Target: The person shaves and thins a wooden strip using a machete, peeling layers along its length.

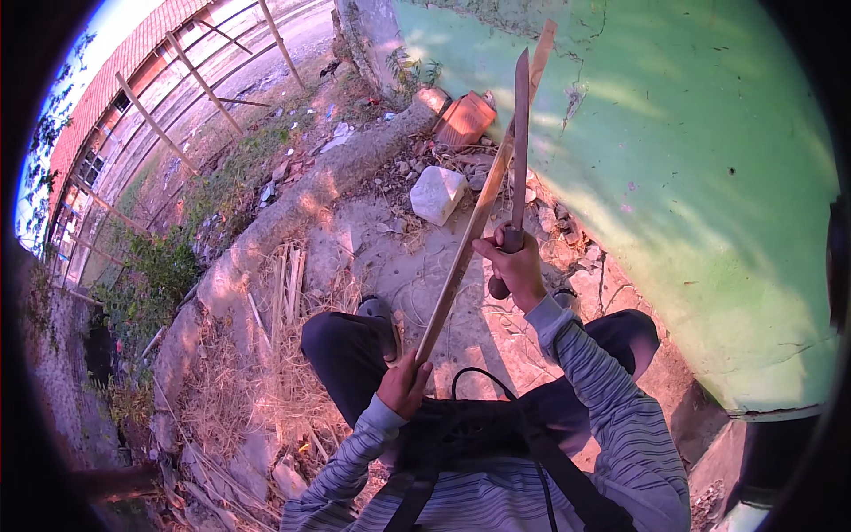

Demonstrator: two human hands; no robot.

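Observation:
My left hand is closed around the near end of a long, flat strip of split wood or bamboo, which slants away up and to the right. In my right hand is the dark rounded handle of a machete. Its long brown blade points away from me, upright in the picture. Blade and strip cross partway along, near the green wall; whether they touch there I cannot tell. The far end of the strip reaches past the blade's tip.
I squat between a green wall on the right and a low curb on the left. Ahead lie a white block-like container and an orange container among rubble. Several split strips and dry shavings lie at left.

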